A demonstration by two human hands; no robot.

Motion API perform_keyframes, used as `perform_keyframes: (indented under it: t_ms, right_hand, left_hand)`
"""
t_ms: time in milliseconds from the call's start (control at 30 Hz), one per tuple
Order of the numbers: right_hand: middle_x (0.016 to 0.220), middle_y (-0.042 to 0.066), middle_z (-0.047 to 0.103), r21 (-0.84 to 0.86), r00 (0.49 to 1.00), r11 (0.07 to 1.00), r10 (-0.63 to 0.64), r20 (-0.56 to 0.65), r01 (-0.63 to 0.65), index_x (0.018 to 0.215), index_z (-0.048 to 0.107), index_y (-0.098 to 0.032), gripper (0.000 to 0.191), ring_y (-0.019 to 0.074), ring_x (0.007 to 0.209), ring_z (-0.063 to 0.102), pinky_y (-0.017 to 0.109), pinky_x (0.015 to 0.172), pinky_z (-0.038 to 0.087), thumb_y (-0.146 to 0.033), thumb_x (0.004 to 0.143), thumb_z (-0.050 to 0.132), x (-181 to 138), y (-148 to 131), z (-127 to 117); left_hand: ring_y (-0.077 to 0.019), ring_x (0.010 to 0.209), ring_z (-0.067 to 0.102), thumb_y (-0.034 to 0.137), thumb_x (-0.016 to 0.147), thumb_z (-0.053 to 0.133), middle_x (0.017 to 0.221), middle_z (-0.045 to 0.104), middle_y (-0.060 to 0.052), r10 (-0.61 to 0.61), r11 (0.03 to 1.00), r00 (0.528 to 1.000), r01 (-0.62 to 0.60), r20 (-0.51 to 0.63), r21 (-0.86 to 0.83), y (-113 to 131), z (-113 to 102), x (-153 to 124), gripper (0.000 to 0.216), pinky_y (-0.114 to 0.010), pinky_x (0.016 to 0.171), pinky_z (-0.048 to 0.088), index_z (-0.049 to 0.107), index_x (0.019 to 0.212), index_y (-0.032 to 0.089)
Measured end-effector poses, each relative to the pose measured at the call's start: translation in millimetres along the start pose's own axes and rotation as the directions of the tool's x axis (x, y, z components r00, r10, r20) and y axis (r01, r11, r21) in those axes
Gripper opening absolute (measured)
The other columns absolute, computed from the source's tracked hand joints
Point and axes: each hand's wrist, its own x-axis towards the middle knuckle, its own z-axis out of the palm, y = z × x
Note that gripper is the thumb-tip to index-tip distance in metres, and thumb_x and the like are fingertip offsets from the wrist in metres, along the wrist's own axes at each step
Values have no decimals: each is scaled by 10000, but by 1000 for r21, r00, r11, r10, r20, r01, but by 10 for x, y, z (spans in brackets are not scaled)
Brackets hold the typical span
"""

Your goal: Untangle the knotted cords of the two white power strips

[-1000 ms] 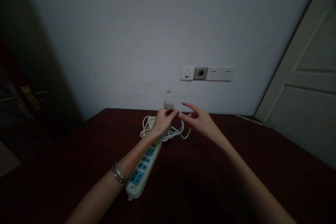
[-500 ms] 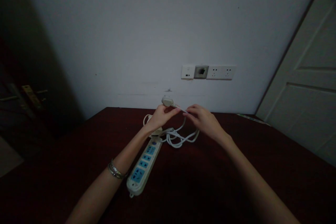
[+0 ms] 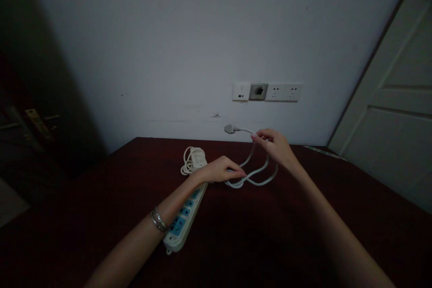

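Observation:
My right hand (image 3: 272,144) pinches the white power cord (image 3: 258,172) a short way behind its plug (image 3: 230,129), which sticks out to the left in the air. Lower down, my left hand (image 3: 224,169) has its fingers closed on the loops of the same cord, just above the table. Under my left forearm lies a long white power strip (image 3: 184,220) with blue sockets, partly covered by the wrist. Beyond it, a smaller white power strip (image 3: 198,157) rests with its own thin cord (image 3: 186,168) bunched at its left side.
The dark red table (image 3: 270,234) reaches back to a pale wall (image 3: 168,54). Wall sockets (image 3: 283,92) and a switch plate (image 3: 258,92) sit above its rear edge. A white door (image 3: 398,99) stands at the right; a door handle (image 3: 37,120) shows in shadow at the left.
My left hand has left the plug end and come down to the cord loops. My right hand has moved slightly right, carrying the plug rightward and drawing the loops up.

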Motion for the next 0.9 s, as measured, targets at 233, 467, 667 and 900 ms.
perform_keyframes:
  t_ms: [233,467,667,900]
  right_hand:
    - [571,8,544,406,951,881,300,-80,-244,630,636,-153,312,115,565,460,251,554,327,-460,683,623,44,139,-124]
    - [515,-8,504,776,835,622,478,-272,-103,648,581,-127,172,47,417,366,182,396,245,-271,727,632,62,24,-522]
    - [570,0,524,844,697,536,606,-385,0,662,549,-135,145,51,414,452,177,403,363,-159,803,576,38,79,-980]
    - [554,-32,487,841,615,537,643,-457,65,616,473,-166,238,42,460,488,230,553,451,-117,845,518,33,195,-1138]
  left_hand:
    - [-138,769,633,346,874,497,873,719,-36,-46,987,999,49,-26,150,-22,80,27,302,-197,688,421,714,979,164]
    - [-146,653,602,513,678,679,719,662,-27,-94,949,996,88,3,302,-169,159,14,339,-201,552,373,740,790,199]
    - [-139,804,578,266,737,660,856,611,-48,-11,982,997,25,-79,186,-357,30,14,129,-205,721,410,702,746,145]
    - [-140,801,580,347,707,687,887,651,-28,-147,988,986,150,76,-37,-350,-200,-96,406,-223,708,429,640,1068,169]
